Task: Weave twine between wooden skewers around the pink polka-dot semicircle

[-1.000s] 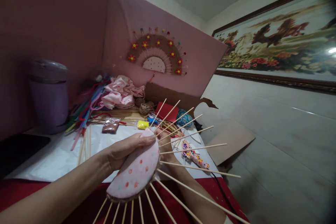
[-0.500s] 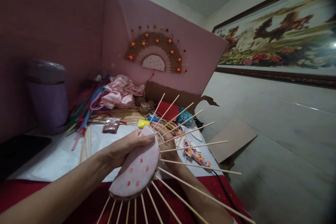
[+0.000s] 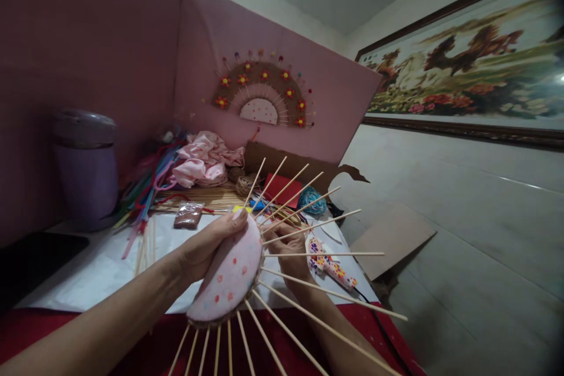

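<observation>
My left hand (image 3: 209,241) is closed on the upper end of a half-round piece (image 3: 233,270), its thumb on the front. The piece is covered in pale pink fabric with small red and pink prints and has a brown edge. Several thin wooden sticks (image 3: 328,220) fan out from its curved edge. Behind the fan my right hand (image 3: 286,241) has its fingers curled and pinched at the base of one stick; the sticks partly hide it. A floral-patterned glue gun (image 3: 332,267) lies on the table to the right of that hand.
A purple bin (image 3: 86,170) stands at left, near pipe cleaners (image 3: 143,194) and crumpled pink fabric (image 3: 205,158). Blue yarn (image 3: 312,200), red sheets (image 3: 282,189) and a brown packet (image 3: 188,215) lie on the table. A finished fan decoration (image 3: 259,94) hangs on the pink board.
My right hand's outstretched fingers have curled in to a stick near the piece's edge. The piece has shifted slightly left and down, and my left thumb has moved to its upper tip.
</observation>
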Tool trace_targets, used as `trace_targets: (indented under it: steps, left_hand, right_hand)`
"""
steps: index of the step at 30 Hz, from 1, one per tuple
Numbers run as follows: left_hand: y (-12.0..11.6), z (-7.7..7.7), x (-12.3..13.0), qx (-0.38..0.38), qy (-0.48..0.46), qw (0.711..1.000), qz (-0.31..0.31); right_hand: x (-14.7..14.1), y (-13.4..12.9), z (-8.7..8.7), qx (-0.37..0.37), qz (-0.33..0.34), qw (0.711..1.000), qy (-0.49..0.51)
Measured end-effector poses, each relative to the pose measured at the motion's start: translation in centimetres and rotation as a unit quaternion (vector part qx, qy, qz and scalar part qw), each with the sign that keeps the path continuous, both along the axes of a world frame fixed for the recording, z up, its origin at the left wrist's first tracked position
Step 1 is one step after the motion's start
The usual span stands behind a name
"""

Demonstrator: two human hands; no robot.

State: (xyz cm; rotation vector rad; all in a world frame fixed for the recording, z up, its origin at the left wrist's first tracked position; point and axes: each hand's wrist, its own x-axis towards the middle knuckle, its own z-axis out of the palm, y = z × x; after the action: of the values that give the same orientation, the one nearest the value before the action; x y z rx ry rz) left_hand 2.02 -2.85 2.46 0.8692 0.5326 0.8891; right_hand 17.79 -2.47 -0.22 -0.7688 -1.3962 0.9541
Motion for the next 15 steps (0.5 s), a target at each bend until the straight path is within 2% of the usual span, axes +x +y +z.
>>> trace_targets:
  steps: [4,9,15]
  left_hand:
    - [0.12,-0.2,0.29,-0.019,-0.011,1.0,0.021]
    - [0.23,-0.66,0.43,0.023,-0.02,0.999,0.016]
    - [-0.26,-0.37,0.76,0.039,-0.011,0.999,-0.033]
  right_hand:
    - [0.15,0.29,-0.29,-0.043,0.005,0.999,0.006]
    - [0.02,0.18,-0.12,-0.052,0.009,0.998,0.041]
    - [0.2,0.59,0.0,-0.006,-0.063,0.998,0.001]
